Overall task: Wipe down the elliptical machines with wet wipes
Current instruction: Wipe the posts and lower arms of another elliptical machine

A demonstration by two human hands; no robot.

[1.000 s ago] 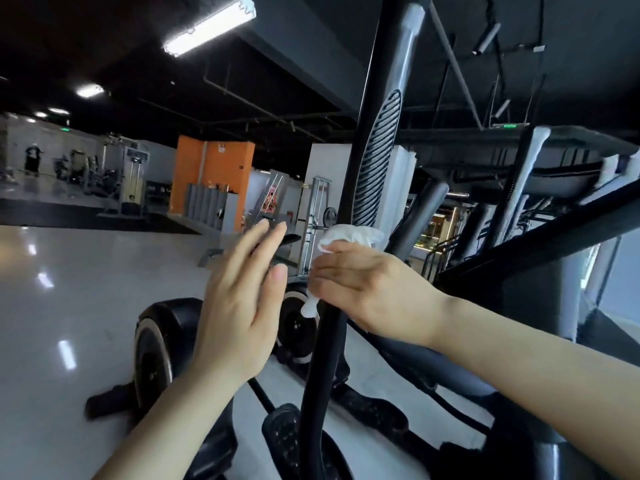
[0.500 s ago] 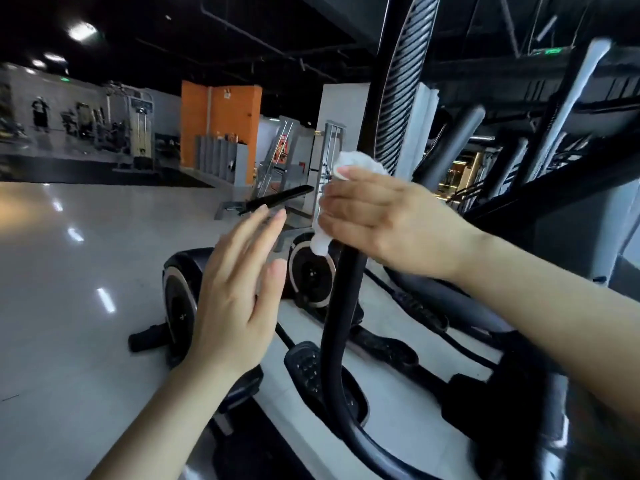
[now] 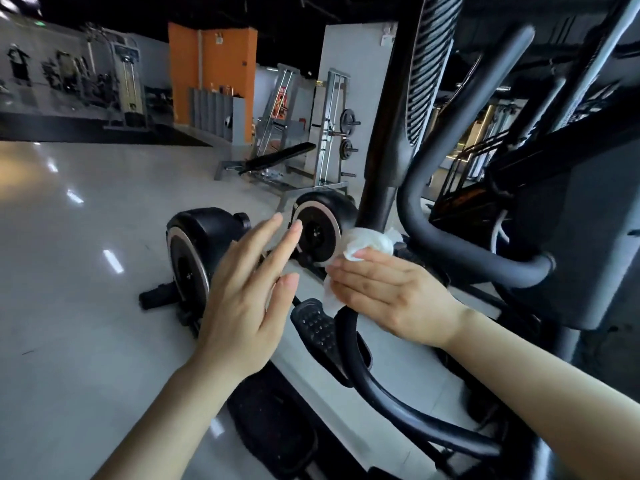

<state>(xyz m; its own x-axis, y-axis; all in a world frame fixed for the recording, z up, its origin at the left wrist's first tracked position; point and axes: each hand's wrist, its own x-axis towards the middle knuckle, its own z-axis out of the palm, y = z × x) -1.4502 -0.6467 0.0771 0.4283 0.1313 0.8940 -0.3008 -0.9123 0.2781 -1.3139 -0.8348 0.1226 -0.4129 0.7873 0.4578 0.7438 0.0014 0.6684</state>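
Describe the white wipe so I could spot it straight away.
Find the black elliptical arm rising up the middle of the picture. Where it bends, the right hand holds a crumpled wet wipe around it, the only white thing on that dark bar.

Gym: weight rack (image 3: 332, 133), elliptical machines (image 3: 194, 251)

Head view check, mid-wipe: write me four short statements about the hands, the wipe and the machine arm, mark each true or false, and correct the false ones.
1. The right hand grips the white wipe around the black machine arm. True.
2. The left hand holds a second wipe. False: it is open and holds nothing.
3. The left hand touches the machine arm. False: it hangs apart, to the left of it.
4. A black pedal shows below the hands. True.
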